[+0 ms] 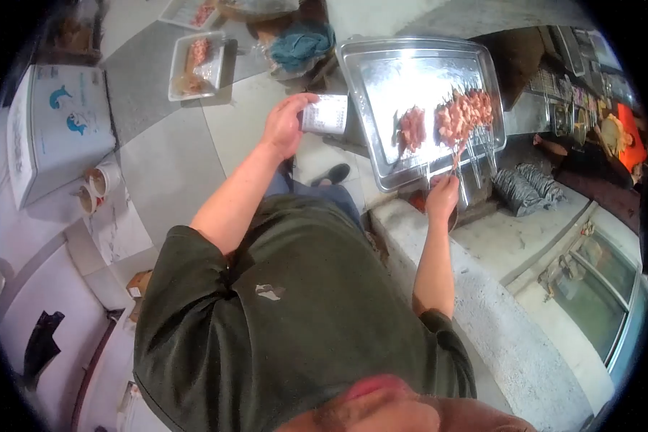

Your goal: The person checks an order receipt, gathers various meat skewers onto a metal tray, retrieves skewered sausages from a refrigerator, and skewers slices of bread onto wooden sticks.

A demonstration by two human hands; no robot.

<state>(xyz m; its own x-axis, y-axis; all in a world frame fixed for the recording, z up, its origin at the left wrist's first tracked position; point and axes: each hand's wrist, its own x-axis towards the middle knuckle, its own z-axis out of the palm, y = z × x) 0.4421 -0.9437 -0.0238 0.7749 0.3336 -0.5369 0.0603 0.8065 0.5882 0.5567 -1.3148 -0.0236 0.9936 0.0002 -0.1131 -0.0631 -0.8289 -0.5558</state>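
Observation:
My left hand (286,127) is closed on a white printed paper slip (325,114), holding it just left of a shiny metal tray (376,90). Raw meat skewers (469,109) lie bunched on the tray's right half, their metal ends sticking out over the near edge. A smaller group of meat skewers (412,129) lies left of them. At the tray's near edge, my right hand (443,197) pinches the handle end of a meat skewer (459,155); whether more than one is in the fingers, I cannot tell.
White trays with meat (194,66) sit at the upper left near a teal cloth (302,46). A white box with blue dolphins (70,119) stands far left. Right of me are a pale ledge (475,309), grey plastic bundles (525,191) and someone in orange (630,137).

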